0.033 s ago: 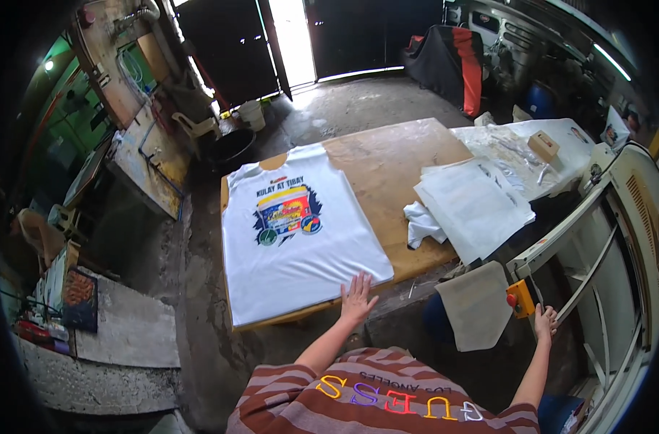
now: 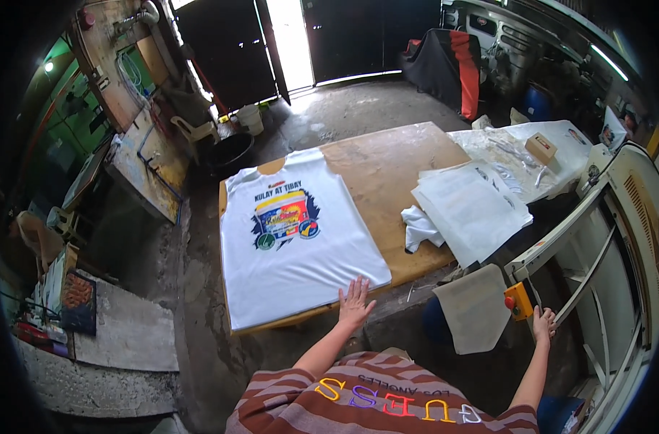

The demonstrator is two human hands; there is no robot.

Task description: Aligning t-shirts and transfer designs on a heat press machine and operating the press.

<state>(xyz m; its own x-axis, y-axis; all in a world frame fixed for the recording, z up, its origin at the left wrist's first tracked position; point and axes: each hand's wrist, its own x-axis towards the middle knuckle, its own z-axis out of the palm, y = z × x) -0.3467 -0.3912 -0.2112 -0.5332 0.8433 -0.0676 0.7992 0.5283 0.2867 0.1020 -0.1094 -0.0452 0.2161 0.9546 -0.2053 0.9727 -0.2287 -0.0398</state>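
A white sleeveless shirt panel (image 2: 308,264) with a colourful bucket print lies spread on the brown tabletop (image 2: 376,170). On its near right hem rests my left hand (image 2: 355,304), open, palm down with fingers spread. My right hand (image 2: 543,323) is off to the right, its fingers curled round the metal bar (image 2: 570,304) of a large cream-coloured machine (image 2: 633,195). Just beside that hand sits a yellow control box (image 2: 519,300) with a red button. What lies under the right palm is hidden.
Printed white sheets (image 2: 474,210) lie stacked on the table's right, by a crumpled white cloth (image 2: 420,228). Behind them a side table holds a small cardboard box (image 2: 541,148). A beige pad (image 2: 473,307) sits between table and machine. A black basin (image 2: 230,150) stands on the floor.
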